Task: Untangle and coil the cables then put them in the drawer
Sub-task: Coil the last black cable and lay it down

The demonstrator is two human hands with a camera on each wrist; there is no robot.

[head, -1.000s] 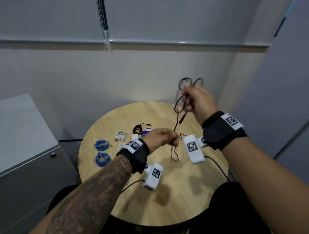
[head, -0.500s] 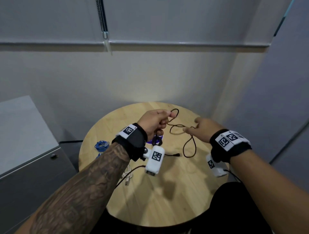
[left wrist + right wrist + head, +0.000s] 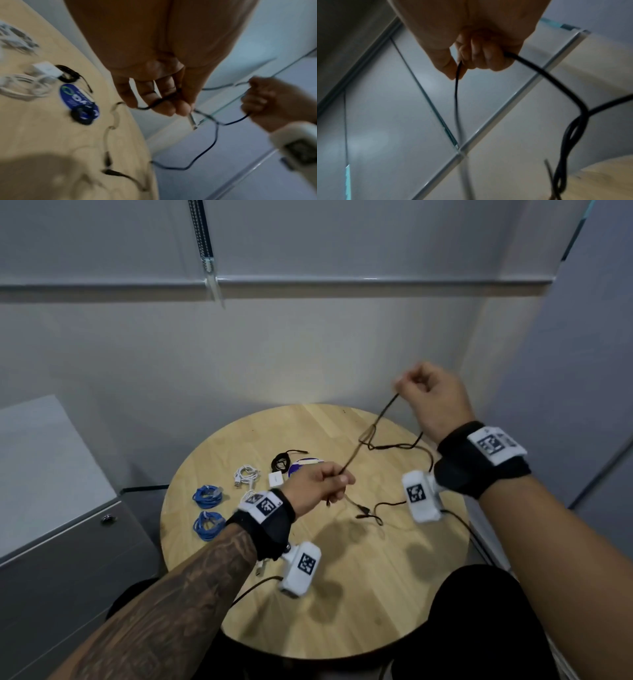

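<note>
A thin black cable (image 3: 368,436) stretches taut between my two hands above the round wooden table (image 3: 342,594). My left hand (image 3: 318,484) pinches one part of it low over the table's middle; the left wrist view shows the cable (image 3: 154,104) crossing my curled fingers. My right hand (image 3: 428,392) is raised at the far right and grips the other part (image 3: 456,83) in a fist. A twisted loop (image 3: 570,132) hangs below it. Slack with two plugs (image 3: 364,512) trails on the tabletop.
Two coiled blue cables (image 3: 207,497) lie at the table's left. Behind them sit a white cable bundle (image 3: 246,475), a white adapter (image 3: 275,479), a small black coil (image 3: 281,462) and a blue round sticker (image 3: 78,98). A grey drawer cabinet (image 3: 68,542) stands left of the table.
My right hand has risen up and to the right with the cable while my left hand dropped lower, so the cable is pulled out into a straight line between them.
</note>
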